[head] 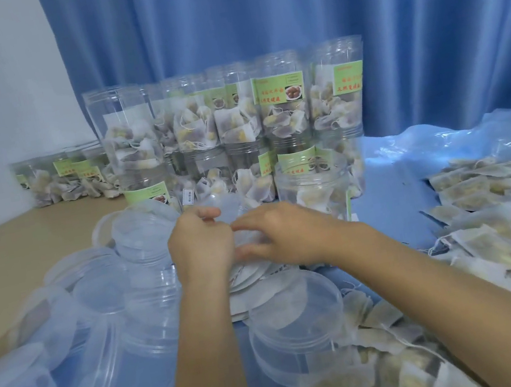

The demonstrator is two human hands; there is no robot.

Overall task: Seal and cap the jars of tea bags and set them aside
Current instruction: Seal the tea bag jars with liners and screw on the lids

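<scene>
Green labels with red Chinese characters, too blurred to read, and a small food photo mark the stacked jars of tea bags at the back of the worktop. An open jar stands just beyond the hands. The left hand and right hand meet over a stack of white seal discs, fingers curled, pinching a thin translucent disc. Clear caps crowd the left; loose tea bags heap at the right.

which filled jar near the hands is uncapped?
The single jar just right of the hands, in front of the stack: its mouth is open, with tea bags visible inside. The stacked jars behind sit two tiers high; whether they are capped is unclear.
</scene>
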